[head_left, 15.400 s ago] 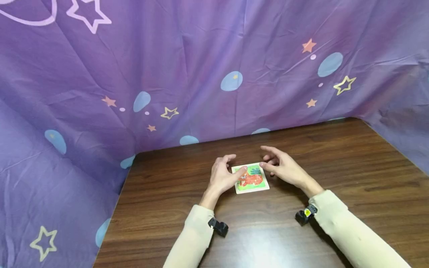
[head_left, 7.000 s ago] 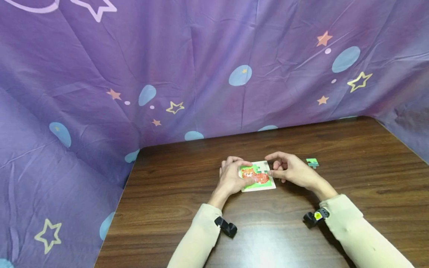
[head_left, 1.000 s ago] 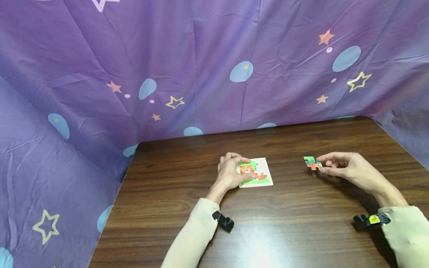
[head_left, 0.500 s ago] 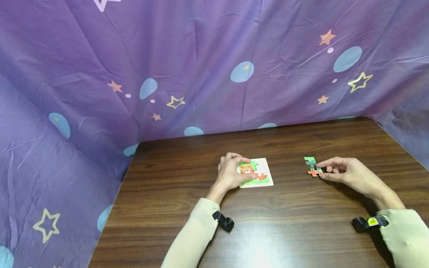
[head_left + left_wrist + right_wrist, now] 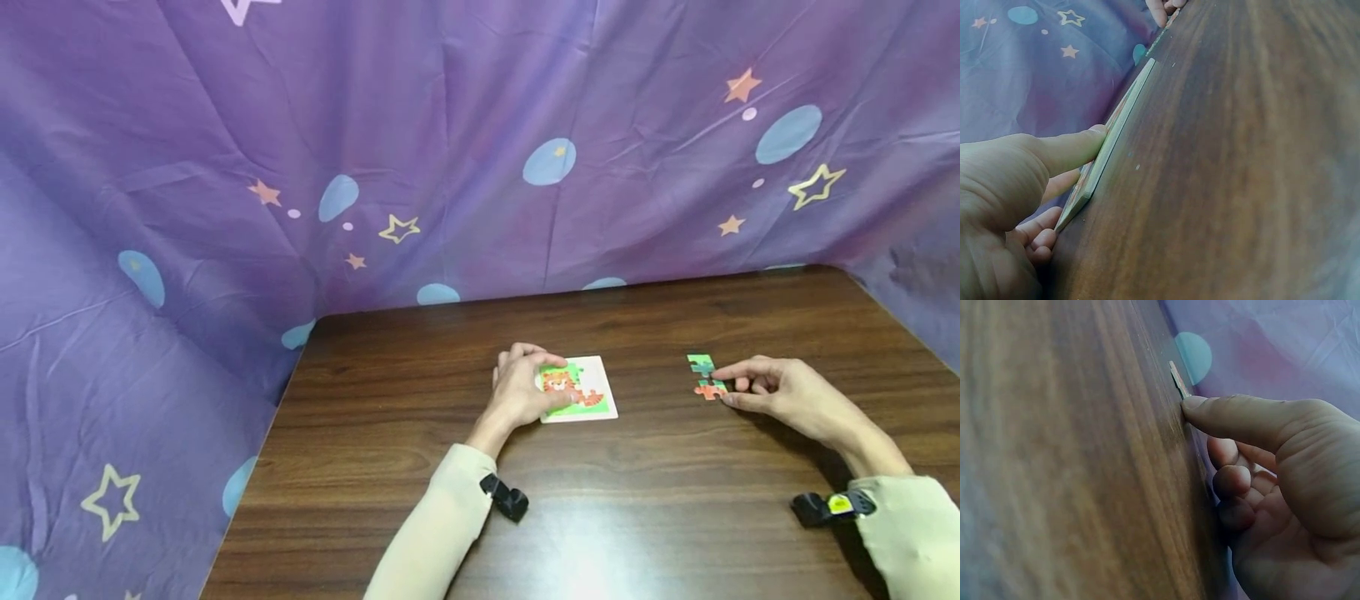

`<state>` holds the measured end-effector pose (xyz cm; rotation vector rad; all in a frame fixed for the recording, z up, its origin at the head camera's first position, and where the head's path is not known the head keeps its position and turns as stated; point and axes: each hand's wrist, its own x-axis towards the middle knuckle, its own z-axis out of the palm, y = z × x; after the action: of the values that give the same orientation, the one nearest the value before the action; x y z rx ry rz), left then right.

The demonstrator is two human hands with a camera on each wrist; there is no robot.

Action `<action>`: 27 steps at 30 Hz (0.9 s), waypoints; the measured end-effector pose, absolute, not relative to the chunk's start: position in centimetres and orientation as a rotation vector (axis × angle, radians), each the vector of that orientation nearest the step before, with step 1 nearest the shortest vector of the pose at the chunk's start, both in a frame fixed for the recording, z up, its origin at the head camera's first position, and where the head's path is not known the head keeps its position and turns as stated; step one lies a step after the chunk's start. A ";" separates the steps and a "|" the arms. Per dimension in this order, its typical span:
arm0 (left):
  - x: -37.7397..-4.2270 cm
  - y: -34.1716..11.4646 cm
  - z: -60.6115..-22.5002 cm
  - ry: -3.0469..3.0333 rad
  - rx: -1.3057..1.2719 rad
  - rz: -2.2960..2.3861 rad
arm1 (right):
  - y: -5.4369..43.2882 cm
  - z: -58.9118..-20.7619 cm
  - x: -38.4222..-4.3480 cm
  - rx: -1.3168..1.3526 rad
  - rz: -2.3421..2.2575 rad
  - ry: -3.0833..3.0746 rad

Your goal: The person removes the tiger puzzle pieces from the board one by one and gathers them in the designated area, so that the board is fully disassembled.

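Watching remotely, I'm seeing the left hand [image 5: 519, 395] gripping the tiger jigsaw [image 5: 590, 388] on the table [image 5: 405, 400], the right hand [image 5: 791, 396] pinching an orange piece [image 5: 709, 392] (finger and thumb slightly parted) at the jigsaw's three o'clock.

Head view: tabletop [image 5: 360, 450] well lit, glare thrown back nr bottom ctr; dark shadow cast beside R sleeve [image 5: 911, 533]. Wrist views: dimmer, hazy, bluish; near tabletop blurred, grain smeared.
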<state>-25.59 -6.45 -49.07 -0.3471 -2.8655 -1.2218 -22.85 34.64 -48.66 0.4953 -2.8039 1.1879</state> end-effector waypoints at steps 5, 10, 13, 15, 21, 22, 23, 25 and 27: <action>-25.5 -6.4 -49.2 -2.863 -0.350 -1.220 | 34.6 -48.9 -22.7 0.521 1.202 -2.778; -25.3 -6.5 -49.0 -2.861 -0.359 -1.192 | 34.6 -48.9 -22.8 0.509 1.194 -2.784; -25.3 -6.5 -49.1 -2.852 -0.361 -1.194 | 34.6 -48.8 -22.7 0.504 1.181 -2.792; -25.4 -6.5 -49.2 -2.847 -0.362 -1.198 | 34.6 -48.8 -22.7 0.502 1.180 -2.793; -25.5 -6.4 -49.4 -2.847 -0.355 -1.215 | 34.6 -48.9 -22.7 0.494 1.191 -2.786; -25.5 -6.4 -49.4 -2.845 -0.355 -1.219 | 34.6 -48.9 -22.7 0.500 1.188 -2.785; -25.5 -6.4 -49.5 -2.842 -0.353 -1.232 | 34.6 -48.9 -22.7 0.498 1.189 -2.783; -25.5 -6.4 -49.4 -2.844 -0.356 -1.217 | 34.6 -48.9 -22.7 0.501 1.196 -2.778; -25.6 -6.4 -49.4 -2.845 -0.353 -1.208 | 34.6 -48.9 -22.8 0.515 1.192 -2.772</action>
<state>-25.57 -6.43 -49.43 -0.3535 -2.8449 -1.2082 -22.79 34.56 -48.94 0.5152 -2.7718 1.1921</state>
